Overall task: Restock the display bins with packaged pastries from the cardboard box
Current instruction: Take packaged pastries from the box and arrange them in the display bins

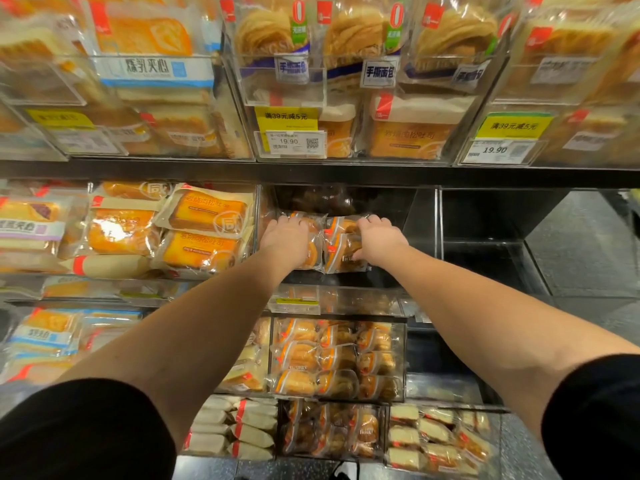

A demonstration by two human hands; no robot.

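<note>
At frame centre, the left hand [285, 237] lies flat with straight fingers on wrapped pastries [341, 244] in the clear middle bin [420, 220]; the right hand [379, 242] curls round one. Light, soft, slippery packs, probably best held by their sides.

shelving: black tiered shelf [311, 173] | fronts: yellow promo tag [286, 118], price label [294, 143] reading 19.90 | floor: grey speckled floor [585, 244] at right | light: bright, even
</note>
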